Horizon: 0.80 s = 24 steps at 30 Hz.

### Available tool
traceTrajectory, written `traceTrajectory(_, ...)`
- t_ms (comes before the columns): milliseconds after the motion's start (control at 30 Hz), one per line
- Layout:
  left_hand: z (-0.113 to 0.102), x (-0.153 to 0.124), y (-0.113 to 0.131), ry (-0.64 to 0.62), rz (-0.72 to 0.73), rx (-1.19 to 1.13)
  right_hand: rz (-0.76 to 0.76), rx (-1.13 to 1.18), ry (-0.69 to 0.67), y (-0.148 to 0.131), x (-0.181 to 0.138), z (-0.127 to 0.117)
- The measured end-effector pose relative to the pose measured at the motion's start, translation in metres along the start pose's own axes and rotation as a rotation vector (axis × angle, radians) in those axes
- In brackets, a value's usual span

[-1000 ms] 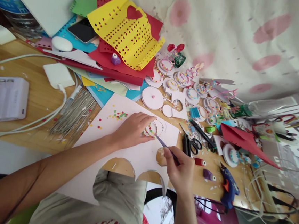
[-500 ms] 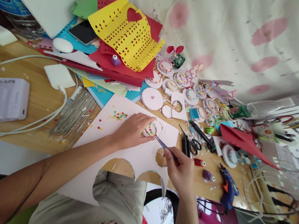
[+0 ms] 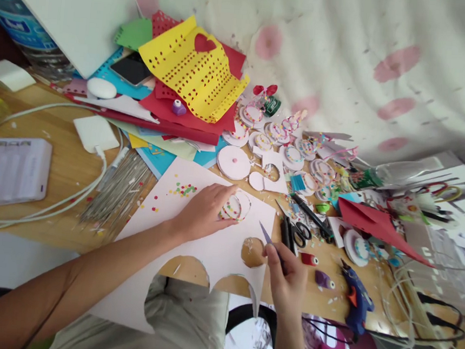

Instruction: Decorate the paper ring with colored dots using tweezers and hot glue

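Note:
My left hand point(image 3: 202, 211) lies on a white paper sheet point(image 3: 193, 247), fingers pressing beside a small ring point(image 3: 235, 207) decorated with coloured dots. My right hand point(image 3: 286, 274) is closed on a thin blue-tipped tool point(image 3: 269, 240), whose point is lifted just right of the ring, above a round hole cut in the sheet point(image 3: 252, 252). Loose coloured dots point(image 3: 184, 190) lie on the sheet near my left hand.
Black scissors point(image 3: 295, 231), a blue glue gun point(image 3: 354, 299) and small punches lie right of the sheet. Several decorated white discs point(image 3: 291, 150) sit behind. Yellow point(image 3: 192, 70) and red punched papers are piled at the back. A white device point(image 3: 8, 171), cables and metal rods point(image 3: 117, 189) are at left.
My right hand has pulled the tool back from the ring, down and to the right. My left hand stays by the ring. The view shifted slightly.

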<state>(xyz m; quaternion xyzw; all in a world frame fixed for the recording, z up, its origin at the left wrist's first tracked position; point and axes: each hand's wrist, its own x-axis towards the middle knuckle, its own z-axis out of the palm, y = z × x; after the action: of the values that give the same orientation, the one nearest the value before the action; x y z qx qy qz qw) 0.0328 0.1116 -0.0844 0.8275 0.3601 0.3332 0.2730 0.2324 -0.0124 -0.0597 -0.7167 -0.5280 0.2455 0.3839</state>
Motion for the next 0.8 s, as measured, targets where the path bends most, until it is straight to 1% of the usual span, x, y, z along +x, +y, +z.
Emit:
traceTrajectory(67,0.000,-0.001,0.000,0.000,-0.031,-0.035,0.041,0.121,0.075,0.009,-0.005,0.010)
traceTrajectory(167,0.000,-0.002,0.001,-0.022,-0.067,-0.095,0.074,0.256,0.130,0.020,-0.007,0.025)
traceTrajectory(267,-0.003,-0.003,0.001,-0.048,-0.083,-0.129,0.083,0.309,0.131,0.022,-0.006,0.033)
traceTrajectory(333,-0.008,-0.003,0.002,-0.063,-0.082,-0.119,0.066,0.312,0.127,0.020,-0.004,0.034)
traceTrajectory(400,-0.020,-0.006,0.005,-0.045,-0.086,-0.097,0.031,0.290,0.137,0.017,-0.003,0.033)
traceTrajectory(433,-0.028,-0.008,0.008,-0.014,-0.089,-0.091,0.016,0.276,0.149,0.016,-0.003,0.032)
traceTrajectory(500,-0.047,-0.015,0.017,0.071,-0.087,-0.098,0.002,0.258,0.186,0.015,-0.005,0.031)
traceTrajectory(567,-0.067,-0.028,0.027,0.164,-0.102,-0.142,-0.004,0.246,0.235,0.016,-0.009,0.031)
traceTrajectory(600,-0.076,-0.037,0.032,0.192,-0.144,-0.186,-0.017,0.231,0.252,0.016,-0.011,0.032)
traceTrajectory(667,-0.087,-0.057,0.038,0.259,-0.287,-0.307,-0.063,0.184,0.284,0.016,-0.018,0.033)
traceTrajectory(733,-0.089,-0.077,0.040,0.307,-0.435,-0.404,-0.126,0.144,0.311,0.012,-0.025,0.037)
traceTrajectory(800,-0.084,-0.095,0.037,0.329,-0.539,-0.483,-0.187,0.119,0.315,0.002,-0.033,0.041)
